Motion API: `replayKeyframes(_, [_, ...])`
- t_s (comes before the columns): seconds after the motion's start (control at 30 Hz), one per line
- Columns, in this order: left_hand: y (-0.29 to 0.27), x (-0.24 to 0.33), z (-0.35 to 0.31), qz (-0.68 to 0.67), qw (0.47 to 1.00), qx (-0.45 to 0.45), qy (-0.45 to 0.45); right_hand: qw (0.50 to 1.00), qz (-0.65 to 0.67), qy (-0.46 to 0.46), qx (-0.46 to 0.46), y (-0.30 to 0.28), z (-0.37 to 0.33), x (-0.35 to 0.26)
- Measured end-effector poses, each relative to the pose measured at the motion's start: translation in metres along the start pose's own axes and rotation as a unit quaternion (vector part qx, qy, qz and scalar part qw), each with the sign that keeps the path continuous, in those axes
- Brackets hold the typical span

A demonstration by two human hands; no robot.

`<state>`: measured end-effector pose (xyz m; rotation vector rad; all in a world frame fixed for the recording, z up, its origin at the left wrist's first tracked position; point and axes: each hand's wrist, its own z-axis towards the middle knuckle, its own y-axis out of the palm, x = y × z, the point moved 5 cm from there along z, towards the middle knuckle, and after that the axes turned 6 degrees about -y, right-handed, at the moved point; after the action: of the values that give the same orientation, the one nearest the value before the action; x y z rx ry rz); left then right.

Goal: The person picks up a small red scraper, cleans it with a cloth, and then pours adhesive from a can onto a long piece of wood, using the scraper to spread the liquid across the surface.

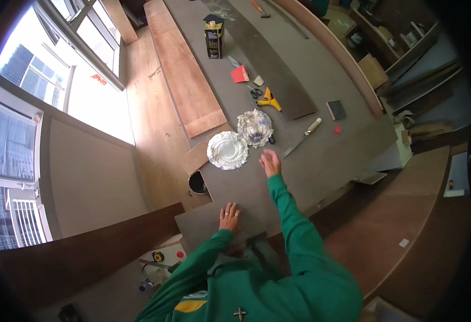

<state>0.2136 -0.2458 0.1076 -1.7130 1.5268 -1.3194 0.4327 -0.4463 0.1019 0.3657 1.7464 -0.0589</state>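
The right hand (269,162) is stretched forward over the grey board, with the fingers open and nothing in it. It is just beside the round plate covered with crumpled silver foil (228,150), which lies to its left on the dark grey flat table (321,161). A second crumpled silver foil bundle with a dark patterned centre (255,127) lies a little farther away, touching the first one at its edge. I cannot tell if the fingertips touch the table or only hover above it.

The left hand (229,217) lies flat and open on the near grey rectangular board (208,228), close to the person's body, and grips nothing. Both arms wear green sleeves.

To the right of the foil things lies a long knife with a pale handle (303,139), and near it a small red round cap (337,129) and a small dark rectangular block (336,110). Farther away are a yellow-handled tool (270,100), a pair of scissors (254,92), a red folded piece (239,74) and a tall dark carton box (214,36). A long brown wooden plank (184,70) lies along the left side of the table. A dark round hole or cup (197,183) is at the table edge, left of the hands. Bright windows (85,64) are at the left.
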Motion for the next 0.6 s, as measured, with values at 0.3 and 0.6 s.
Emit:
replayKeyframes(0.3, [-0.003, 0.019, 0.016, 0.021, 0.99, -0.092, -0.103, 0.99, 0.076, 0.094, -0.073, 0.161, 0.28, 0.01])
replayKeyframes(0.6, [0.005, 0.023, 0.031, 0.011, 0.986, -0.107, -0.128, 0.976, 0.167, 0.138, -0.012, 0.212, 0.414, 0.033])
